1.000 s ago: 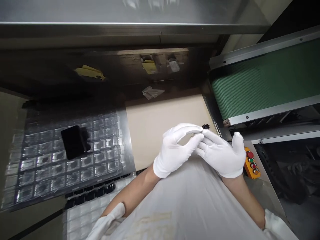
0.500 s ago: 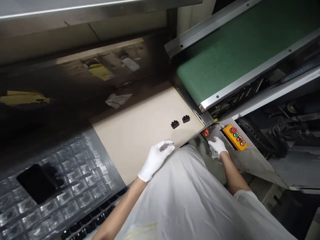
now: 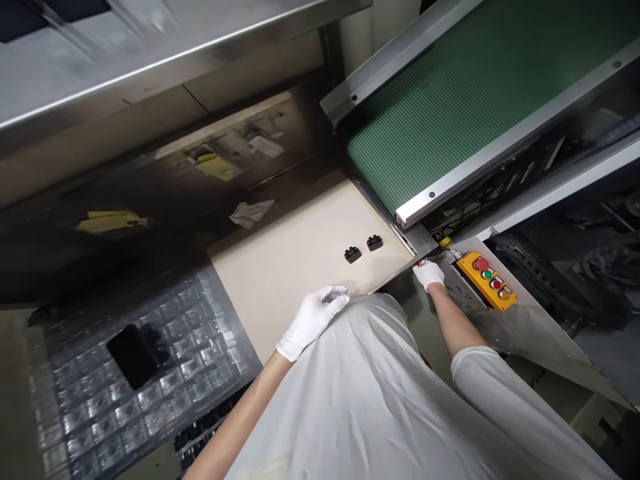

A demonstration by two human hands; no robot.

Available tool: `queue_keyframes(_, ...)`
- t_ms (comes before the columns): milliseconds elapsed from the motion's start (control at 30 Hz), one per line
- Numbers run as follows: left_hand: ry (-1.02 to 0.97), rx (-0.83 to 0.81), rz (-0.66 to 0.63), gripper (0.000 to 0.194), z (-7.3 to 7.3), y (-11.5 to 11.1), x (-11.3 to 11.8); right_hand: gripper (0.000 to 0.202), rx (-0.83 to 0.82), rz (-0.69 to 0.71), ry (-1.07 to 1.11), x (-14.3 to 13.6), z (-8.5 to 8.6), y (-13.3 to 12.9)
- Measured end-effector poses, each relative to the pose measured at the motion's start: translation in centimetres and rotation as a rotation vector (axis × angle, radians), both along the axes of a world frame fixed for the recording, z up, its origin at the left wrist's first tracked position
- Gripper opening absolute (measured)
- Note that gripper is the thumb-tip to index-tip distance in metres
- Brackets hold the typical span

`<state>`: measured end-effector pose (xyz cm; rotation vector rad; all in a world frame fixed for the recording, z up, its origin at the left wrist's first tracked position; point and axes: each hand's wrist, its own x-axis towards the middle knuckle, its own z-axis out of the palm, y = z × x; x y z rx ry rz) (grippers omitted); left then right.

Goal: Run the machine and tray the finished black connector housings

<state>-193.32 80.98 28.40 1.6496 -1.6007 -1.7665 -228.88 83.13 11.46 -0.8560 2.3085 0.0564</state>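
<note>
My left hand (image 3: 315, 320), in a white glove, lies at the front edge of the beige board (image 3: 280, 267). Its fingers are loosely bent, with a gap between thumb and forefinger and nothing in them. My right hand (image 3: 429, 273), gloved too, is at the table's right corner. Its fingers close around a small orange-red object (image 3: 419, 264), mostly covered by the glove, so its kind cannot be made out. Two small black parts with knobbed tops, one on the left (image 3: 353, 254) and one on the right (image 3: 375, 242), stand on the board, apart from both hands.
A green conveyor belt (image 3: 430, 127) slopes down toward the board's right end. Beside my right forearm is a yellow button box (image 3: 486, 280). On the left, a black phone-like slab (image 3: 132, 357) lies on clear pocketed trays (image 3: 185, 333). A metal shelf (image 3: 165, 60) overhangs the back.
My right hand has moved up and left from beside the button box to the orange-red object at the table corner. The view has shifted slightly; my left hand stays in place.
</note>
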Motion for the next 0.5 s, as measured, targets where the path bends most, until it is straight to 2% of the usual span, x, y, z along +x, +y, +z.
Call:
queue_keyframes(133,-0.023,0.011,0.004,0.057,0.0,0.2,0.2,0.041,-0.003,-0.024,0.005,-0.5,2.4,1.2)
queue_keyframes(200,-0.043,-0.022,-0.055,0.051,0.1,0.1,-0.3,0.041,-0.026,-0.071,0.001,-1.0,4.7,3.1)
queue_keyframes(267,-0.052,-0.173,-0.174,0.045,0.2,-0.4,-1.9,0.041,-0.061,-0.128,-0.013,-1.4,7.8,5.9)
queue_keyframes(333,-0.005,-0.422,-0.393,0.049,0.4,-1.2,-4.9,0.044,-0.152,-0.237,-0.088,-1.1,11.6,9.0)
queue_keyframes(433,0.164,-0.812,-0.833,0.081,0.3,-1.8,-11.6,0.043,-0.426,-0.534,-0.356,0.8,17.1,13.2)
queue_keyframes(500,0.265,-1.007,-1.077,0.087,-0.3,-1.0,-16.3,0.043,-0.563,-0.683,-0.48,2.6,19.5,15.7)
